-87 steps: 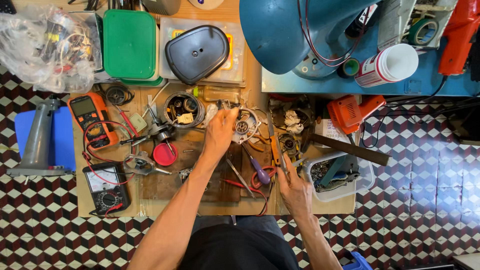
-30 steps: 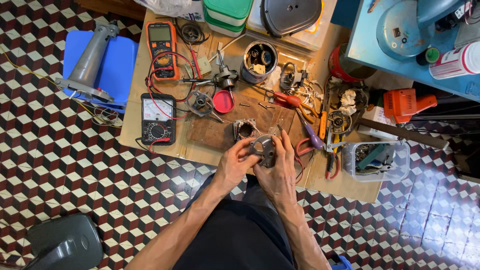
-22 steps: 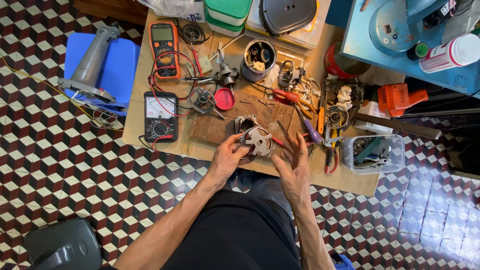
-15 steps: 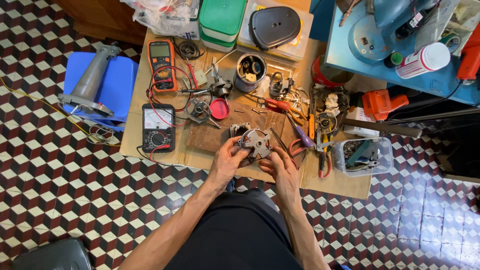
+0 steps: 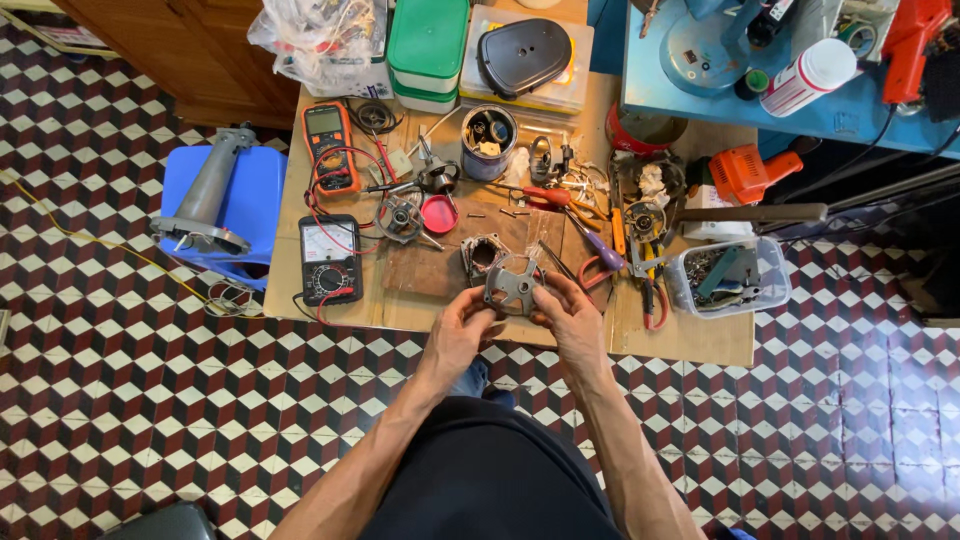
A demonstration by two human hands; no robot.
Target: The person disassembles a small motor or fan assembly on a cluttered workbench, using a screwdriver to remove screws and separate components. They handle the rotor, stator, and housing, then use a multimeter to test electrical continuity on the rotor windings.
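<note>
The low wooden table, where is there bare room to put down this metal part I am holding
Bare wood lies along the table's near right corner, below the clear plastic tub and the pliers. A thin strip also runs under the black multimeter. The middle and far side are crowded with tools, wires and tins. Both left hand and right hand grip the metal part.

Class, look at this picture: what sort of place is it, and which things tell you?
Probably a small repair workshop: multimeters, pliers and loose motor parts crowd the wooden table, and both hands hold a metal motor end plate.
</note>
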